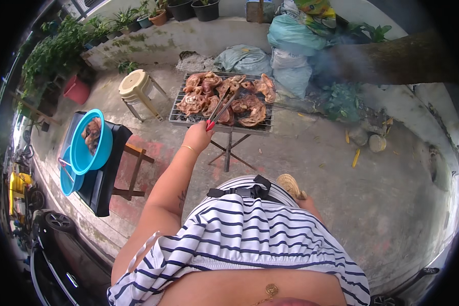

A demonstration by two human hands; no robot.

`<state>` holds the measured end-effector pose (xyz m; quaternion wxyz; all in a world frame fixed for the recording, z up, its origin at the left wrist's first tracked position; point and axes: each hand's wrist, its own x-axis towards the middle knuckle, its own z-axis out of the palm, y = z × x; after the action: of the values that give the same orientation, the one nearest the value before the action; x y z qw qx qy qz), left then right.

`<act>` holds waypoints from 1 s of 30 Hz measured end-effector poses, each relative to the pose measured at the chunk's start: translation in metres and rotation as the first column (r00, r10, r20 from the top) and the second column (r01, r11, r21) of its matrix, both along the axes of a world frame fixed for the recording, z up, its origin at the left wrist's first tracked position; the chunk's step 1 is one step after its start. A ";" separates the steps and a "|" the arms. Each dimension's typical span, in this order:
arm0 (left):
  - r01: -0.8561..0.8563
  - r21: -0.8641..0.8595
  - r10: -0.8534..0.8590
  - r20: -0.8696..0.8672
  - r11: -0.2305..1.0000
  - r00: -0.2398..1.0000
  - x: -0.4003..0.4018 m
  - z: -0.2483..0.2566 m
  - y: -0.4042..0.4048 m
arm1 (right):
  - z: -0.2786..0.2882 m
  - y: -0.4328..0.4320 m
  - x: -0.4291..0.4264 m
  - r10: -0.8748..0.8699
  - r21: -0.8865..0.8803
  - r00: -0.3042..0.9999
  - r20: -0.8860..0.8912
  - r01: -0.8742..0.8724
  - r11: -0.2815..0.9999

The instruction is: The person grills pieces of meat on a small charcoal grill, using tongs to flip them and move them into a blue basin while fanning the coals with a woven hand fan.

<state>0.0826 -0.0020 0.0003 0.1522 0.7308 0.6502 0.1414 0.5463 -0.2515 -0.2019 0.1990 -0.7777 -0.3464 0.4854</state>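
My left hand (pixel 199 135) is closed around the red handles of metal tongs (pixel 218 110). The tongs reach over a charcoal grill (pixel 222 129), their tips among the pieces of meat (pixel 251 110) that cover much of its wire grate. Dark charcoal shows below the meat. At my right hip, my right hand (pixel 309 205) holds a woven straw object (pixel 290 185), apparently a hand fan; my shirt hides part of this hand and arm. Left of the grill, a blue plastic basin (pixel 106 153) holds more meat (pixel 91 134).
The basin stands on a black-covered table (pixel 99 191), beside a smaller blue container (pixel 65 179) with a utensil. A beige plastic stool (pixel 135 81) is left of the grill. Behind are filled sacks (pixel 244 59), a low wall (pixel 145 44) and a tree trunk (pixel 397 59) in smoke.
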 end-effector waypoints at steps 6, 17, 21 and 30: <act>0.038 -0.533 0.451 0.750 0.845 0.483 -0.039 0.028 0.002 | -0.003 -0.034 -0.016 -0.064 0.048 0.994 -0.086 0.068 0.997; 0.410 -0.551 0.629 0.774 0.727 -0.075 -0.028 -0.008 0.026 | 0.064 -0.094 -0.029 -0.174 -0.052 0.981 -0.082 0.170 0.984; 0.349 -0.683 0.748 0.658 0.641 -0.085 -0.019 -0.015 0.017 | 0.073 -0.091 -0.032 -0.154 -0.026 0.985 -0.072 0.152 0.988; 0.187 -0.722 0.715 0.690 0.666 0.114 0.012 0.026 -0.006 | 0.054 -0.092 -0.041 -0.090 0.020 0.995 -0.050 0.091 0.996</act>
<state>0.0948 -0.0079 0.0262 0.7437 0.2049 0.5275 0.3560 0.5052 -0.3439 -0.1482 0.2377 -0.7782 -0.3110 0.4911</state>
